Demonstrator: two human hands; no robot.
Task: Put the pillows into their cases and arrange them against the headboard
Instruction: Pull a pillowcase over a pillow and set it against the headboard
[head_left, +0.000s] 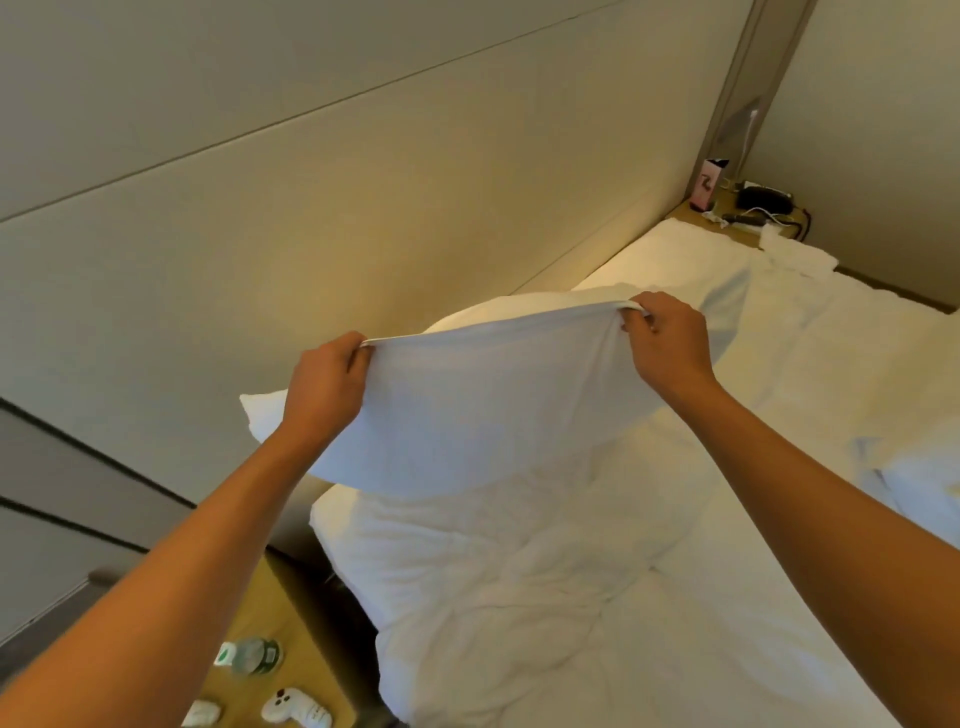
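Pale padded wall panels rise behind the bed, washed in warm yellowish light near the mattress. A wooden nightstand at the near side carries a water bottle and white controllers. The far nightstand in the corner holds a pink box and dark gadgets with cables.

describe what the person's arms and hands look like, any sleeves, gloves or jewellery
Both forearms are bare as far as the picture shows them; no sleeve reaches into view. The left hand and the right hand wear no gloves. No watch, bracelet or band shows on either wrist, and no ring can be made out on the fingers that show. No markings are visible on the arms.
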